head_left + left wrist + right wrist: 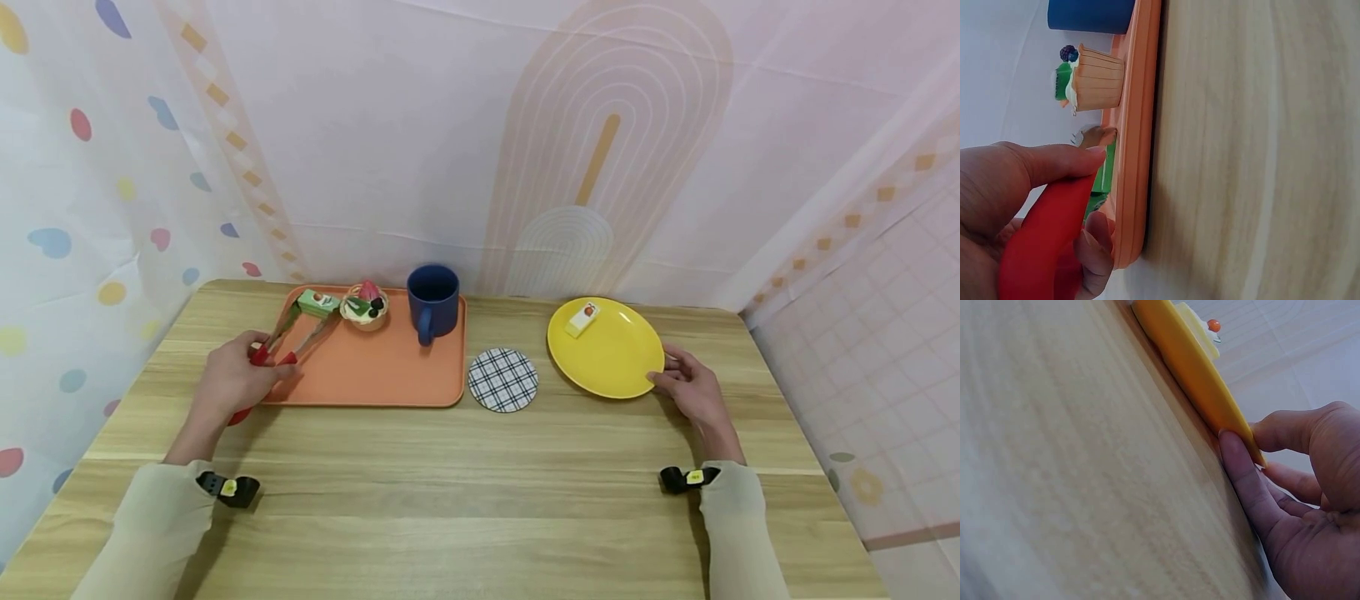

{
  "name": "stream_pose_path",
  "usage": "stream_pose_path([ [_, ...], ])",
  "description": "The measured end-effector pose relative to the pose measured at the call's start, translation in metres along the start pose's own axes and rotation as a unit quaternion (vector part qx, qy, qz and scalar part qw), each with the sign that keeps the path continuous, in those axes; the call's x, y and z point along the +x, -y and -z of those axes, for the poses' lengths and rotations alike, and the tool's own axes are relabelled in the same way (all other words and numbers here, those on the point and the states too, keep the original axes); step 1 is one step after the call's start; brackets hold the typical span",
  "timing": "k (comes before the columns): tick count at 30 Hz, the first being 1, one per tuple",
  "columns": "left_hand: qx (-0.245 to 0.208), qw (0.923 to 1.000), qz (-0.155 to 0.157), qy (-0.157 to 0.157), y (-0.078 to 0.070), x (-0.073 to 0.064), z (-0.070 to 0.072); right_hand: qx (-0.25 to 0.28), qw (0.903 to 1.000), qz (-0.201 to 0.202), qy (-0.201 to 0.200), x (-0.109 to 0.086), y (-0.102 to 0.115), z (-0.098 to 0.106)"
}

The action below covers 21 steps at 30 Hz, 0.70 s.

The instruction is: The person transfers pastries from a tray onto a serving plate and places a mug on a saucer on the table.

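Observation:
My left hand [236,379] grips a pair of tongs by its red handles [1047,240] at the left end of the orange tray [382,375]. The tongs' arms are spread, with their tips on either side of a green cake slice [318,303] on the tray; whether they touch it I cannot tell. On the right, a yellow plate [611,358] is pinched at its right rim between the thumb and fingers of my right hand [696,390]. A small yellow-and-white cake slice [582,319] lies near the plate's far left edge.
Beside the green slice sits a fruit-topped cupcake [365,308]. A dark blue mug [435,304] stands at the tray's right end, its handle toward me. Between tray and plate lies a round checked coaster [503,380]. A patterned cloth [375,167] hangs behind the wooden table [450,500].

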<state>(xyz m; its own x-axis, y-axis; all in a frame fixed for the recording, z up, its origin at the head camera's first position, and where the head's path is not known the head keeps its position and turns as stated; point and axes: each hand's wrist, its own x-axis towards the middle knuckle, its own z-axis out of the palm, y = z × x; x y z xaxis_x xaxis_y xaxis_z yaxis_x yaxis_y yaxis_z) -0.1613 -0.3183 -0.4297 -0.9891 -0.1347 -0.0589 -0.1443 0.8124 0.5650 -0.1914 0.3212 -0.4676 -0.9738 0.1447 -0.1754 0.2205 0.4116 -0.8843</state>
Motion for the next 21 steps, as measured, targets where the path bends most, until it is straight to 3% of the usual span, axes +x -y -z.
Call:
stream_pose_path([
  [21, -0.001, 0.9996, 0.016, -0.022, -0.003, -0.01, 0.003, 0.008, 0.9999, 0.01, 0.003, -0.001, -0.001, 0.0],
])
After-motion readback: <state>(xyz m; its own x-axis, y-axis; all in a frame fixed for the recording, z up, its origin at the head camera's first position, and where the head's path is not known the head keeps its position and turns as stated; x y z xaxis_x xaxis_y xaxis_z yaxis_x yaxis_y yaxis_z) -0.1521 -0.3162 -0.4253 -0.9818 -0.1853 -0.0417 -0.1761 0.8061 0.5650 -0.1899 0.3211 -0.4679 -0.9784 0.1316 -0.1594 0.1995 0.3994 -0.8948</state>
